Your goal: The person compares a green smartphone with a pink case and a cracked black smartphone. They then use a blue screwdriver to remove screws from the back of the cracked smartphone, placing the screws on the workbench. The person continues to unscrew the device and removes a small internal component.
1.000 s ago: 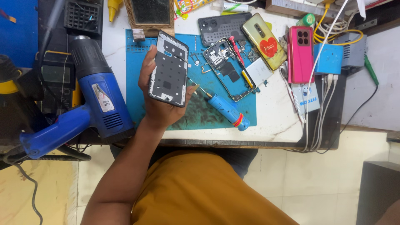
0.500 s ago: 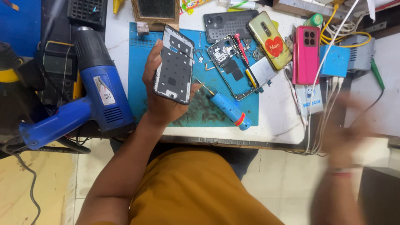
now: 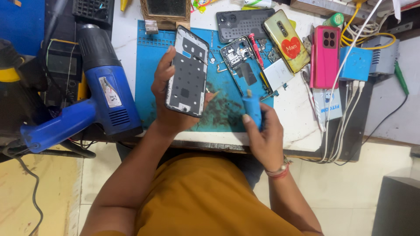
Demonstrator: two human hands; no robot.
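1. Left hand [image 3: 168,102] has its fingers wrapped around the edges of a phone frame [image 3: 187,72], holding it up off the blue mat [image 3: 151,57].
2. Right hand [image 3: 262,135] is clenched on a blue-handled screwdriver [image 3: 252,109], tip pointing away from the person.
3. Just past the screwdriver tip sits an opened phone [image 3: 243,65] with its insides showing.
4. Further right of those fingers there's a pink phone [image 3: 324,54]; way off left of the left hand lies a blue heat gun [image 3: 94,100].

Bright, even light, soft shadows, mostly sharp, with slight wide-angle bending at the edges.
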